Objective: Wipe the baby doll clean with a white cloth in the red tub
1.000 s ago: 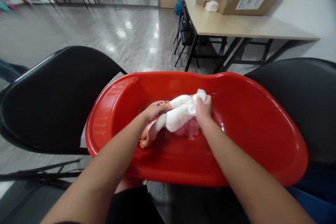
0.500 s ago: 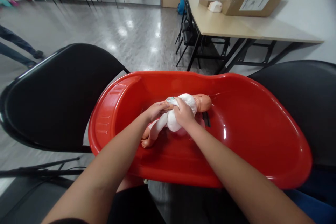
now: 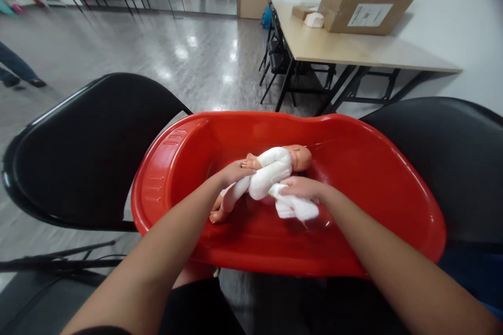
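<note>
A baby doll point(image 3: 271, 175) in white clothing lies on its side in a red baby bathtub point(image 3: 365, 193), its head to the right and its bare feet to the left. My left hand point(image 3: 233, 172) is closed around the doll near its small hand; the fingertips are partly hidden. Crumpled in my right hand point(image 3: 302, 187) is a white cloth point(image 3: 296, 207) with a small green patch. That hand is just in front of the doll's upper body, over the tub floor.
Black chairs stand left point(image 3: 94, 152) and right point(image 3: 444, 157) of the tub. Behind it, a wooden-topped table point(image 3: 338, 44) carries a cardboard box point(image 3: 365, 10). At the far left a person's legs point(image 3: 18, 65) show on the grey floor.
My right hand has come off the doll toward the near right, carrying the white cloth. The doll's small hands now show. My left hand stays on the doll.
</note>
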A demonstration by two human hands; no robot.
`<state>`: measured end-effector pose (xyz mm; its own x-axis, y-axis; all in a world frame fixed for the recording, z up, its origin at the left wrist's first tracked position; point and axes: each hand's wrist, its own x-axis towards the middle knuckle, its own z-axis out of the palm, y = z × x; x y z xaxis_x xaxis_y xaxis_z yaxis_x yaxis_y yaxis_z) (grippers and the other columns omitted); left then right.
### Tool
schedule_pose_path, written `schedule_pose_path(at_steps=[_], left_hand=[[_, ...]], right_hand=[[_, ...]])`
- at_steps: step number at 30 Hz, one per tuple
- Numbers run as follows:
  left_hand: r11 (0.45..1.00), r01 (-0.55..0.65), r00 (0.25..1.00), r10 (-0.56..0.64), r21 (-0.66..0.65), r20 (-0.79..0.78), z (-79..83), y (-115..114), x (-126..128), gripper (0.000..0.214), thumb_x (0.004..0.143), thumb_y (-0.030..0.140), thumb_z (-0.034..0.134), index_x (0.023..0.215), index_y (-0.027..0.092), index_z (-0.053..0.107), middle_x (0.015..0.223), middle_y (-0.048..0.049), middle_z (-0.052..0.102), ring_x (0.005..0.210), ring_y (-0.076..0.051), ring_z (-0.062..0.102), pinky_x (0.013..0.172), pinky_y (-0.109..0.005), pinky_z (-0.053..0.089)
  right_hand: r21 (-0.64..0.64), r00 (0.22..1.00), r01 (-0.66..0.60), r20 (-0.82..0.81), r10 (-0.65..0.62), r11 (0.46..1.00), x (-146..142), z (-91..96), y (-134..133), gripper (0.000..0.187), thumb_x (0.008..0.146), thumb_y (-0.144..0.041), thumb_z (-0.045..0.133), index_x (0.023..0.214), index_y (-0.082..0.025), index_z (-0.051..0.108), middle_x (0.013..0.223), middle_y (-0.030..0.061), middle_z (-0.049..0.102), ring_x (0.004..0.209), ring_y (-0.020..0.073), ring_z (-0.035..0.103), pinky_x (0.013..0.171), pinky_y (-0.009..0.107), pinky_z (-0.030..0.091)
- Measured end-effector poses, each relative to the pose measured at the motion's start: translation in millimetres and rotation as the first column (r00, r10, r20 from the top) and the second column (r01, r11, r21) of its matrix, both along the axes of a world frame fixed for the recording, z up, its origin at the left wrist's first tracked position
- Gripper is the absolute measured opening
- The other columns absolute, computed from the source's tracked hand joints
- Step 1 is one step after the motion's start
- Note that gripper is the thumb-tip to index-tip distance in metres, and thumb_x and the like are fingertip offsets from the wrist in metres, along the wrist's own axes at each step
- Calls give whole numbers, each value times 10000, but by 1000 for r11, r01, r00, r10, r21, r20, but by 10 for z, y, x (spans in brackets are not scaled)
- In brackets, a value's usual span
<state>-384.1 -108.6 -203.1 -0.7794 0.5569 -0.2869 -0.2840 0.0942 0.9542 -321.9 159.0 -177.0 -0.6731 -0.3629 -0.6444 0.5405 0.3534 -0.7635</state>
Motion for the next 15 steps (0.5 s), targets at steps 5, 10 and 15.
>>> schedule_pose_path(at_steps=[5, 10, 15], left_hand=[[999, -21, 999, 20, -29, -41, -61, -11, -45, 395, 764, 335, 784, 1125, 185, 726, 1148, -85, 716, 1027, -233, 666, 931, -332, 522], [997, -25, 998, 21, -66, -63, -24, -36, -22, 462, 774, 358, 784, 1192, 179, 704, 1175, -90, 713, 1037, -230, 669, 953, -343, 518], [997, -12, 996, 6, -73, -88, 32, -44, 90, 540, 734, 326, 832, 1240, 195, 695, 1273, -86, 689, 1154, -259, 649, 1046, -377, 485]], right_hand=[[240, 940, -335, 23, 340, 911, 135, -324, -62, 164, 715, -300, 758, 796, -168, 707, 549, -2, 563, 435, 112, 468, 412, 206, 290], [107, 973, -195, 144, 179, 975, 139, -373, -138, 376, 643, -391, 884, 913, -176, 735, 835, 64, 716, 680, 169, 652, 536, 216, 455], [86, 713, 691, 76, -697, 717, -142, -357, 63, 279, 886, -433, 671, 955, -168, 618, 866, 68, 678, 743, 169, 677, 660, 278, 559]])
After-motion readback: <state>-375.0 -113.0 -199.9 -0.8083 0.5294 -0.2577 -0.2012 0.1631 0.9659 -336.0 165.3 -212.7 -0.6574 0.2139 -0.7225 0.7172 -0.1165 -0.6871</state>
